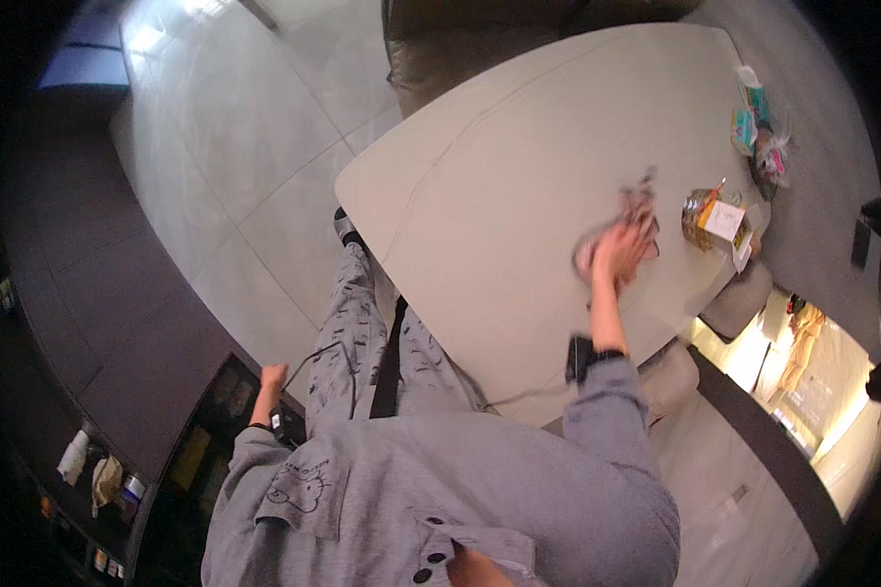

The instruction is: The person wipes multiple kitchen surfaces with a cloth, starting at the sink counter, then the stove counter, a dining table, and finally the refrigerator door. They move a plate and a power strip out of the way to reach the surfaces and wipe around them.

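My right hand [618, 253] presses down on a crumpled pink-and-dark cloth [591, 253] on the pale table [484, 220]. Both the hand and the cloth are motion-blurred, and part of the cloth lies hidden beneath the palm. Some of its folds stick out beyond the fingertips. Away from the table, my left hand [272, 376] hangs low at my side with the fingers curled in, and nothing shows in it. Each wrist wears a black strapped device, and a thin dark cable [327, 351] runs near the left one.
Right of the cloth stand a clear jar [697, 220] and an open box [725, 219] with a white panel. Tissue packs [743, 132] and a plastic bag [774, 161] lie by the far right edge. A dark sofa [440, 59] borders the table; a dark cabinet [139, 293] stands left.
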`<state>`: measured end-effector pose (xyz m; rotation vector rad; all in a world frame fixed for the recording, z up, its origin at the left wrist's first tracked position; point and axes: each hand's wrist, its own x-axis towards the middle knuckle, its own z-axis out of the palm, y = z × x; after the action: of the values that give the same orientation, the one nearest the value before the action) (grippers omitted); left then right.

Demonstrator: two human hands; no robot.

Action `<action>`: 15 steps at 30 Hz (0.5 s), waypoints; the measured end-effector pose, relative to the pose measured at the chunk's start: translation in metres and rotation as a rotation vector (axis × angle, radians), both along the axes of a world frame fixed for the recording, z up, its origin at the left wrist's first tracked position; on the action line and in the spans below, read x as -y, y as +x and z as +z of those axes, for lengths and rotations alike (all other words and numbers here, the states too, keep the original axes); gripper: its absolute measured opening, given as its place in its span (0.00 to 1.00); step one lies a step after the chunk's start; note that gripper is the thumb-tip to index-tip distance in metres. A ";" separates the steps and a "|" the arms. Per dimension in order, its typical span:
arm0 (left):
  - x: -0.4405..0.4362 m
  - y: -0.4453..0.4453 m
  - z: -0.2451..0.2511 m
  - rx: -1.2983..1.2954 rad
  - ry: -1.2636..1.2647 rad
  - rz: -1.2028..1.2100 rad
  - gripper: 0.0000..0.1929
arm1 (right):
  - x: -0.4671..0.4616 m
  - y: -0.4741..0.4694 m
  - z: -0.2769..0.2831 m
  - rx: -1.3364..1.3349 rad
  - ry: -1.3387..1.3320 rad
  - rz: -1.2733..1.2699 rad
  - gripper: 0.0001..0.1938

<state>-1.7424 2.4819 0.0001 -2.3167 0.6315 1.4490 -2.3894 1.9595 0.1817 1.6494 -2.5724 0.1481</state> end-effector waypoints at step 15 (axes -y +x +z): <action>0.472 -0.117 0.167 0.050 -0.981 -0.506 0.36 | -0.278 0.116 -0.004 0.586 0.300 1.019 0.29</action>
<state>-1.8592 2.0097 0.1670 -2.4678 2.0885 0.9151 -2.2736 2.2380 0.1774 3.2822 -1.7663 0.3504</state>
